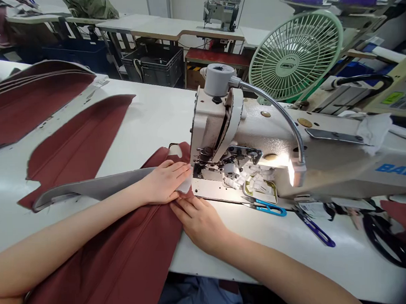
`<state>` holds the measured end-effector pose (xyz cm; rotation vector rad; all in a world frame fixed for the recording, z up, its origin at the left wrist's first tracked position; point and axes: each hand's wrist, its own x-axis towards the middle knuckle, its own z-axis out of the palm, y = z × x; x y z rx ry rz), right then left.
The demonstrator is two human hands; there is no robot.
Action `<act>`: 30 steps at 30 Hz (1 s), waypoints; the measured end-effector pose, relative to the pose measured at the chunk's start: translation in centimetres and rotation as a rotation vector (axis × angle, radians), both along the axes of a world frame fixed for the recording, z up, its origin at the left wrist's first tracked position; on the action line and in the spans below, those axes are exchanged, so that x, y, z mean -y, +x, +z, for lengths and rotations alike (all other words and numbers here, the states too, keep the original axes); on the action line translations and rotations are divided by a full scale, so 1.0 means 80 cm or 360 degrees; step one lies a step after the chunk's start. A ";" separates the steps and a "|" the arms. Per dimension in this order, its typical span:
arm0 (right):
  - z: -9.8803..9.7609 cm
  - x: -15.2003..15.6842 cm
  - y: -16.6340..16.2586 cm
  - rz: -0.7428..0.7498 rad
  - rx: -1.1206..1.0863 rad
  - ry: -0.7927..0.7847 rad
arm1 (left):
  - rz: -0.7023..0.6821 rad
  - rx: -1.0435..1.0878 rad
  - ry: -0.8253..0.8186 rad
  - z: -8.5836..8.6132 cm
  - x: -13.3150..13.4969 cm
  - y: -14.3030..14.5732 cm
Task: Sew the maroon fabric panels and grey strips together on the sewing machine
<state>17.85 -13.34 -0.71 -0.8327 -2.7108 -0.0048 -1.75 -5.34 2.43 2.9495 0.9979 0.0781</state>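
Observation:
My left hand rests over the grey-backed strip of a maroon panel, closed on it with the fingers together and the thumb low by the edge. Close beside it, my right hand has its bent fingers closed on the edge of the maroon panel, which drapes over the front of the table. Whatever lies under the fingertips is hidden. Just right of both hands stands the sewing machine, its needle area against the panel. A cut-out maroon end of material shows behind my left hand.
Another maroon piece and stacked maroon panels lie left. Blue thread snips, purple snips and black-handled scissors lie right. A lit lamp bends over a small tray; a green fan stands behind.

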 end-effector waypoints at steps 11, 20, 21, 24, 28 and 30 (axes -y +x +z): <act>0.003 -0.001 0.004 0.0060 0.0021 -0.0025 | 0.0036 0.0196 -0.0197 -0.003 -0.006 -0.012; -0.002 -0.004 0.006 0.0091 0.0023 -0.0041 | 0.0007 0.0127 -0.0102 -0.007 -0.011 -0.015; -0.003 -0.005 0.007 0.0072 0.0015 -0.0041 | 0.0009 0.0129 -0.0093 -0.008 -0.012 -0.015; -0.006 -0.005 0.007 -0.0046 -0.0051 -0.0035 | 0.0020 0.0136 -0.0065 -0.008 -0.012 -0.014; -0.004 -0.004 0.008 -0.0111 -0.0048 0.0002 | 0.0023 0.0142 -0.0045 -0.010 -0.011 -0.013; 0.001 -0.003 0.009 -0.0072 0.0034 0.0000 | 0.0026 0.0143 -0.0038 -0.010 -0.011 -0.013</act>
